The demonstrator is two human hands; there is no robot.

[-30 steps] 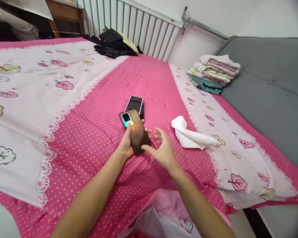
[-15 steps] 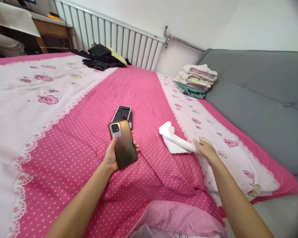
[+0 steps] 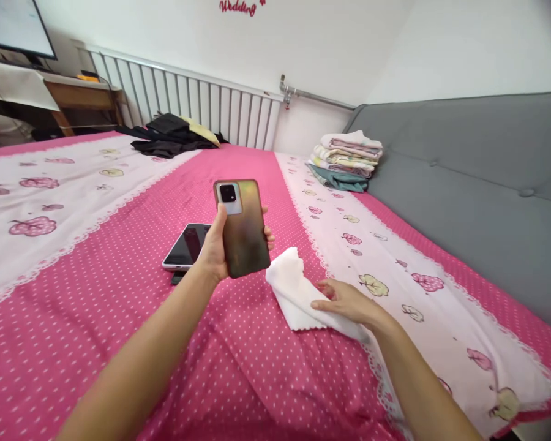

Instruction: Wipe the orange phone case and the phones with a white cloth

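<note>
My left hand grips a brown-gold phone upright above the bed, its back and camera facing me. My right hand rests on a white cloth lying on the pink dotted bedspread, fingers closed on the cloth's near edge. A second phone, screen up, lies on the bed just left of the held one, with a dark object partly under it.
Folded towels are stacked at the far right of the bed beside a grey sofa. Dark clothes lie at the far end, in front of a white radiator. A wooden desk stands at far left.
My left hand has lifted the brown-gold phone higher. My right hand left the phone, reached to the white cloth and has drawn it closer. The view has tilted up.
</note>
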